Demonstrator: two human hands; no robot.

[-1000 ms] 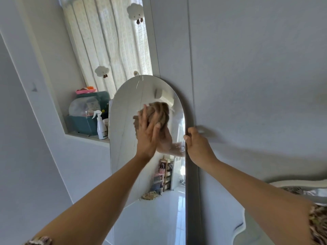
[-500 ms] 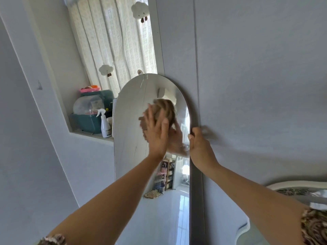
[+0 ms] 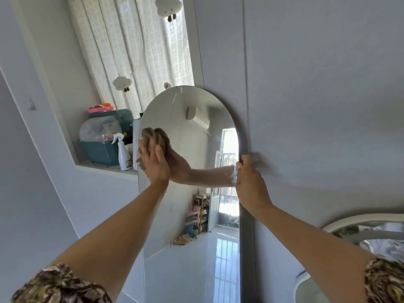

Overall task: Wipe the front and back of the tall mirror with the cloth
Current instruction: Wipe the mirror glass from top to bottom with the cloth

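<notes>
The brown cloth (image 3: 155,139) is pressed flat against the upper left of the mirror (image 3: 196,136) glass under the left hand (image 3: 154,164), bunched past its extended, slightly spread fingers (image 3: 144,149). Left arm reaches up, palm to glass. The right hand (image 3: 249,180) is clamped around the mirror's right edge, thumb in front.

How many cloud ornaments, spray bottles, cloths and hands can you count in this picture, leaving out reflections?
Cloud ornaments: 2
Spray bottles: 1
Cloths: 1
Hands: 2, left and right
Total: 6
</notes>
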